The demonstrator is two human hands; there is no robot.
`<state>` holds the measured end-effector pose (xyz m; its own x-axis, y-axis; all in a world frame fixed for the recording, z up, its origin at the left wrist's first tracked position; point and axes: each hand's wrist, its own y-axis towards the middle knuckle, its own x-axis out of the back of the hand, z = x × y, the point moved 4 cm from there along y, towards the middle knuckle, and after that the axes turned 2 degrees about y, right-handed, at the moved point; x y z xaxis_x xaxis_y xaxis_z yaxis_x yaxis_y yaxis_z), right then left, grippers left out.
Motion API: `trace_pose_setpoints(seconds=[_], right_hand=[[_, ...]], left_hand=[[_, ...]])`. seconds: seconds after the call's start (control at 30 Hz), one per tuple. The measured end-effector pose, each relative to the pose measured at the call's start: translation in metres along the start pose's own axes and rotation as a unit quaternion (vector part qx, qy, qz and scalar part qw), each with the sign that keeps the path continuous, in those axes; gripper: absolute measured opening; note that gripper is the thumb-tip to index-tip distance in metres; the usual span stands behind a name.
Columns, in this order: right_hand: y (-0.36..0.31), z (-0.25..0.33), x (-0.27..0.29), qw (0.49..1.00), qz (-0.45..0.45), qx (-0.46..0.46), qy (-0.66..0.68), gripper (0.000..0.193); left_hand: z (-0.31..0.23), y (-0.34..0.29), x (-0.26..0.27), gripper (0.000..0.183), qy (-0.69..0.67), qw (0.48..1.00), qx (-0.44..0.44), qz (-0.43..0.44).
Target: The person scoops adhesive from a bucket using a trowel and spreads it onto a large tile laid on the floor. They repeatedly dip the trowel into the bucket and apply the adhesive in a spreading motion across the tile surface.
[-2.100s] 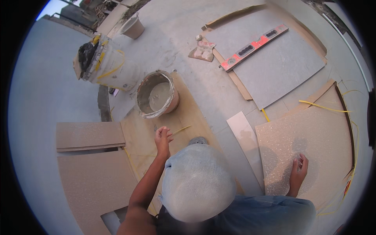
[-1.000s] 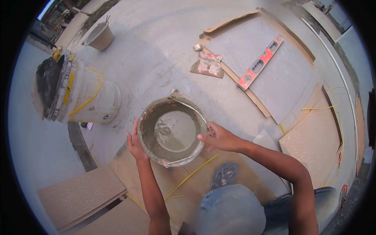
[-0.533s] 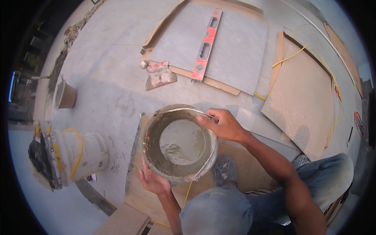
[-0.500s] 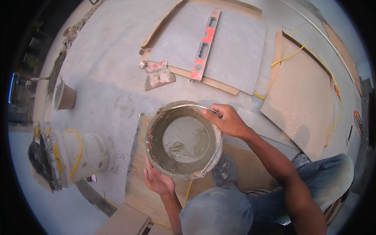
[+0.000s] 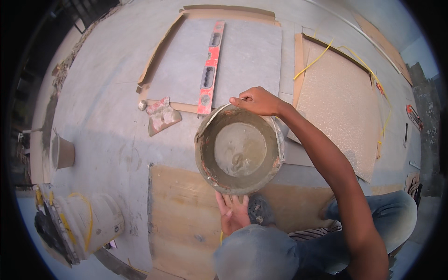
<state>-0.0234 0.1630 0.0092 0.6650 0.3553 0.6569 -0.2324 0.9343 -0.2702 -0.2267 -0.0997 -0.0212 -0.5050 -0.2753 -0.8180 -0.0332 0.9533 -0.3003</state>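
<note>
Beyond the held bucket (image 5: 239,154), red level (image 5: 210,65), trowel (image 5: 161,116).

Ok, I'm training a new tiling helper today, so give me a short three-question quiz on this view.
1. True or false: both hands are on the mortar bucket.
2. Which hand is under the bucket's near rim? A) left hand B) right hand
3. What long red tool lies on the grey tile?

Key: 1 true. 2 A; the right hand grips the far rim. 3 The spirit level; a mortar-caked trowel lies beside it.
</note>
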Motion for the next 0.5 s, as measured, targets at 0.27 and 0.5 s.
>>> trace_pose_setpoints(seconds=[0.27,0.5], right_hand=[[0.038,0.039,0.006,0.989,-0.027,-0.003,-0.144,0.060],[0.149,0.121,-0.098,0.969,0.037,0.165,-0.182,0.045]], left_hand=[[-0.035,0.031,0.079,0.065,0.396,0.910,-0.096,-0.081],[-0.068,0.075,0.145,0.056,0.771,0.553,-0.243,-0.204]])
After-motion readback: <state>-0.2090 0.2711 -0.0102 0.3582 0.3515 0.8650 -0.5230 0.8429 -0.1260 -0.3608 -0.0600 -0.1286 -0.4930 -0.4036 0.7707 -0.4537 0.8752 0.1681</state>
